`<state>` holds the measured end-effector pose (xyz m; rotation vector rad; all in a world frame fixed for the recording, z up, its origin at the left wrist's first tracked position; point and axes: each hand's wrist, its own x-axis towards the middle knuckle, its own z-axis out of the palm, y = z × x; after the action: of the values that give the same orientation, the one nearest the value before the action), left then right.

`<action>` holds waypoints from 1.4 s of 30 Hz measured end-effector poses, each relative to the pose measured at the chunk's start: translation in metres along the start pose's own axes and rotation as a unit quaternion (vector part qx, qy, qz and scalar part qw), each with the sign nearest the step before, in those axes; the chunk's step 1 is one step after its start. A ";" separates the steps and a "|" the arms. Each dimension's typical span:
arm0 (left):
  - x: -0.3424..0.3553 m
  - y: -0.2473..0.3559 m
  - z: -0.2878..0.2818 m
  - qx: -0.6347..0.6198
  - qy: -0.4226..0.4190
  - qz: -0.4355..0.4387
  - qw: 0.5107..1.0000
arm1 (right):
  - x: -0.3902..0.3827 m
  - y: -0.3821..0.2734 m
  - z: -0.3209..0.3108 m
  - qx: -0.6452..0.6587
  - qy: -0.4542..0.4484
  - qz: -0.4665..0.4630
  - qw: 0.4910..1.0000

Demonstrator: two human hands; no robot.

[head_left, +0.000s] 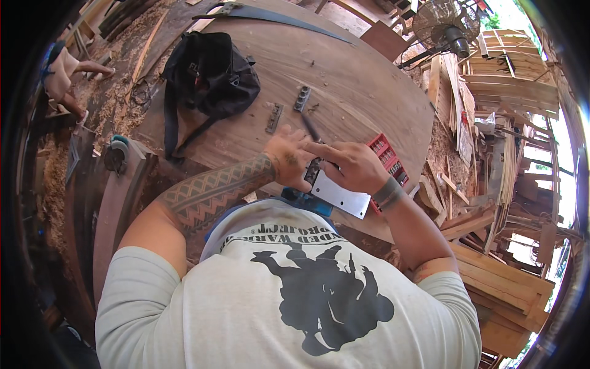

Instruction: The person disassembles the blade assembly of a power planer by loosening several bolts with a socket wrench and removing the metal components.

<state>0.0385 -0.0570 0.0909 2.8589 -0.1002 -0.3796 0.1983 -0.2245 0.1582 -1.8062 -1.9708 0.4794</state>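
My left hand [289, 157] is over the work near the table's front edge, its fingers stretched and apart. Beside it, my right hand [355, 167] has its index finger reaching across toward the left hand and the other fingers curled in. A bit of something dark shows at those curled fingers; what it is cannot be made out. Beneath the hands lies a silver metal plate [342, 195] with small holes, next to a dark metal part [312, 171] and a blue tool body [309, 200], mostly hidden. A dark slim handle-like piece [311, 127] points away beyond my fingers.
On the round wooden table [344, 80] are two small metal blocks [302, 98] [274, 118], a black backpack [212, 80], a handsaw [276, 18] and a red case of bits [387, 157]. A fan [452, 37] stands far right. Another person [64, 77] is far left, among shavings.
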 end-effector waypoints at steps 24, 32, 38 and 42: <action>-0.002 0.000 0.007 0.007 0.016 -0.012 1.000 | -0.007 0.004 0.011 0.281 -0.134 0.386 0.868; 0.001 -0.002 0.008 0.005 0.011 -0.009 1.000 | -0.022 0.012 0.024 0.570 -0.080 0.275 0.770; 0.001 -0.001 0.008 0.026 0.042 0.013 0.999 | -0.027 0.024 0.028 0.188 0.039 0.126 0.973; -0.003 0.002 0.009 0.019 0.030 -0.004 0.999 | -0.019 0.006 0.023 0.010 0.093 0.107 0.990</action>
<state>0.0336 -0.0612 0.0837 2.9066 -0.0852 -0.2967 0.1926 -0.2425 0.1336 -1.9832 -1.6524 0.3785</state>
